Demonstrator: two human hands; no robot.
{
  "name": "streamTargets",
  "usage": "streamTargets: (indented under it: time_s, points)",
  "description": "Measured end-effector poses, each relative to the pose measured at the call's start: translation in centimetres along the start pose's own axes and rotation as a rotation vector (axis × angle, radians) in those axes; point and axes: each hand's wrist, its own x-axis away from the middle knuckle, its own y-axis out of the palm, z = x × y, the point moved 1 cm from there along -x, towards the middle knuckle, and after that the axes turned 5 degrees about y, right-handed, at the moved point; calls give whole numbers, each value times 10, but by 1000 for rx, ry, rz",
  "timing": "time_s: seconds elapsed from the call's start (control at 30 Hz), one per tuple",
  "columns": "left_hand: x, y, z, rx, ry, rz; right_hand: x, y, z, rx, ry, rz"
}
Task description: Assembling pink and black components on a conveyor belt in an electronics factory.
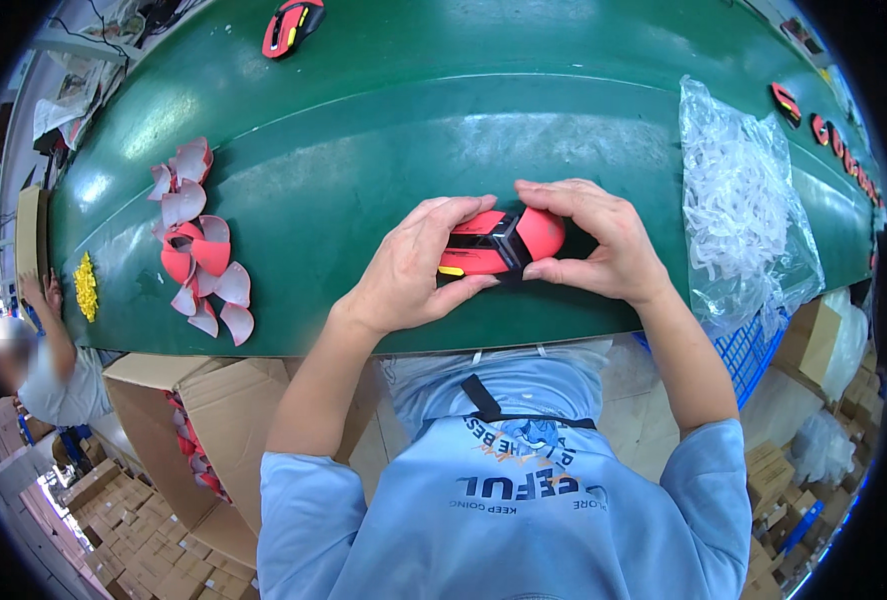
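Note:
Over the green work table [363, 160] I hold a red and black computer mouse [503, 243] with a yellow side button, lying sideways between my hands. My left hand [410, 258] grips the left part, fingers along the far edge and thumb along the near edge. The rounded red cover at the mouse's right end is between the thumb and fingers of my right hand [601, 240]. The underside is hidden. Left of my hands is a loose pile of curved red shells [206, 250] with pale pink insides.
A clear bag [748, 200] of whitish pieces lies at right, above a blue basket [751, 355]. Further mice [293, 28] sit at the far left and along the far right. Small yellow parts [85, 287], an open carton [228, 400] and another person [58, 365] are on the left.

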Motion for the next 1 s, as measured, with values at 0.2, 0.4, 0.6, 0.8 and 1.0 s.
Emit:
streamTargets:
  time_s: [0.2,0.4,0.6,0.8,1.0]
  points:
    - [3,4,0,-22,24,53,-1,7,-2,203,-36,-105]
    - [0,3,-2,-23,38,39,6,6,2,328,-2,-122]
    - [-3,2,-4,-18,59,31,11,7,-3,433,43,-69]
    - [-1,3,0,-144,129,4,16,9,2,447,42,-64]
    - [2,6,1,-233,185,-27,15,15,3,261,-11,-10]
